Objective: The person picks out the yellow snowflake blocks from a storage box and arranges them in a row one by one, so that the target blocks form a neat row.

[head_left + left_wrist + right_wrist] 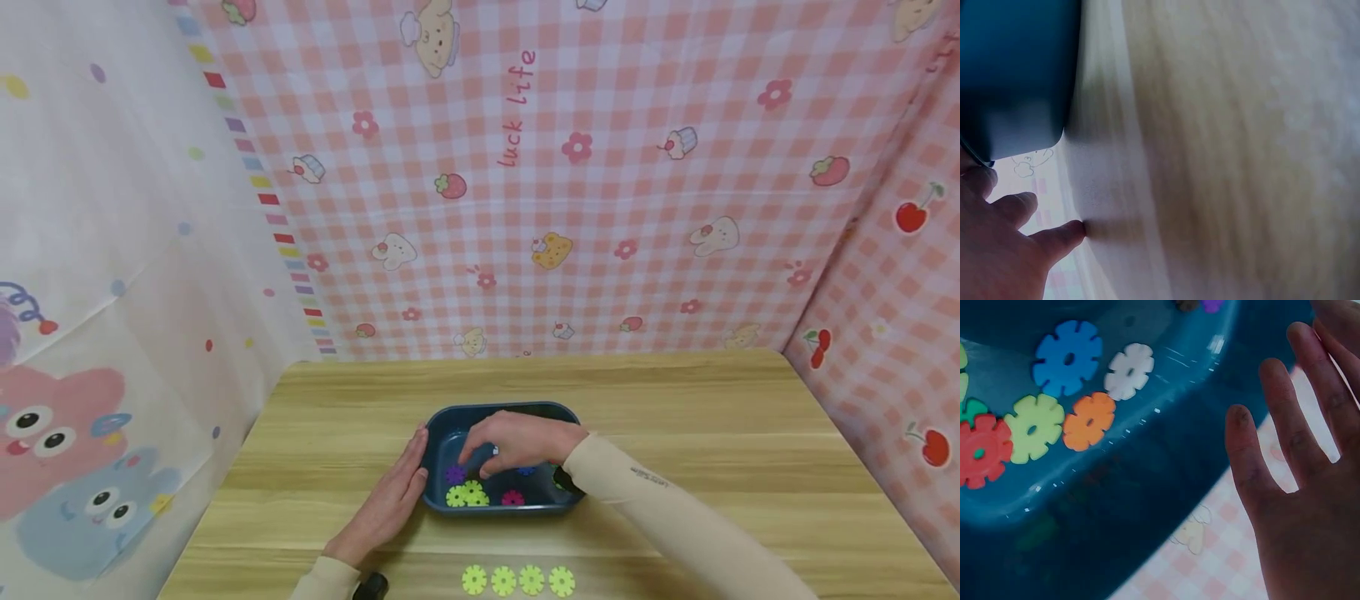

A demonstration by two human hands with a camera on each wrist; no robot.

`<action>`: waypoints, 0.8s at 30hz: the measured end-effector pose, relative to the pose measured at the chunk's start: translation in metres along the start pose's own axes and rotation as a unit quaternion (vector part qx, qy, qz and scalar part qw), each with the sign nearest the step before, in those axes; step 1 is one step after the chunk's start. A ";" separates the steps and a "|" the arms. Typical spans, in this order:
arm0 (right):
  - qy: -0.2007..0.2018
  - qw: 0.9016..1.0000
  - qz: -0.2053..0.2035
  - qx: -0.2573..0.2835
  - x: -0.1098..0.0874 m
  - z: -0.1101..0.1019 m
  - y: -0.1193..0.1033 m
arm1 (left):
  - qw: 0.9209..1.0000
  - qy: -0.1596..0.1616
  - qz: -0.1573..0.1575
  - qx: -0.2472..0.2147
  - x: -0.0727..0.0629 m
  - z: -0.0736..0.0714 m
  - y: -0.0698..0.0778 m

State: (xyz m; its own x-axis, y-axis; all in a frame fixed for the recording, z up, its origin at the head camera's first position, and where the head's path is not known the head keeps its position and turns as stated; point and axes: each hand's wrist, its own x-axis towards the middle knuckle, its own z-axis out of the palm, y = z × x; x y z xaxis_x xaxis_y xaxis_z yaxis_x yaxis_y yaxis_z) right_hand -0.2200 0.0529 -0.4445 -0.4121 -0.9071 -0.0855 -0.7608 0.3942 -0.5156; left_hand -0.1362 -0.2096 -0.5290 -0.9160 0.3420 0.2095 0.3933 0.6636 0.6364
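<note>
A dark blue rectangular tub [517,509] sits on the table with several notched plastic discs inside. My left hand [390,500] rests against the tub's left side, fingers extended. Over the tub reaches my right hand [517,439], thumb and fingers apart, with nothing seen between them. Beneath its fingertips lie yellow-green discs [467,495], a purple disc [454,474] and a magenta disc [512,498]. In the right wrist view, a blue disc [1067,358], a white disc [1129,371], an orange disc [1089,421] and a red disc [982,451] lie on the tub's bottom.
Several yellow-green discs [503,581] lie in a row on the wooden table [675,392], in front of the tub near the bottom of the head view. Pink checked cloth [510,208] hangs behind, with a white printed cloth [150,208] at left.
</note>
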 end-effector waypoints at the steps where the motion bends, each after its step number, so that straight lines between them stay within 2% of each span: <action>1: -0.005 1.000 0.001 -0.003 0.002 0.002 0.002 | 1.000 0.000 -0.001 0.000 0.000 0.000 0.000; 5: -0.024 1.000 0.006 -0.015 0.008 0.007 0.007 | 1.000 0.002 -0.002 0.005 0.001 0.000 0.001; 16: -0.058 0.998 -0.024 -0.026 0.024 0.030 0.016 | 1.000 -0.005 -0.005 -0.005 -0.001 0.000 0.000; 24: -0.060 0.997 0.000 -0.057 0.027 0.038 0.018 | 1.000 -0.005 -0.010 -0.007 -0.001 0.000 -0.001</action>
State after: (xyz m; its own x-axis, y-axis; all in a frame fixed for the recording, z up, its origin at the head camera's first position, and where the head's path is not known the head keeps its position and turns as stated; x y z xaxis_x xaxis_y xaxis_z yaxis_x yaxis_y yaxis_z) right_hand -0.2257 0.0301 -0.4880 -0.3542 -0.9156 -0.1903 -0.8159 0.4020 -0.4156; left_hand -0.1358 -0.2101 -0.5298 -0.9226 0.3358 0.1897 0.3742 0.6603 0.6512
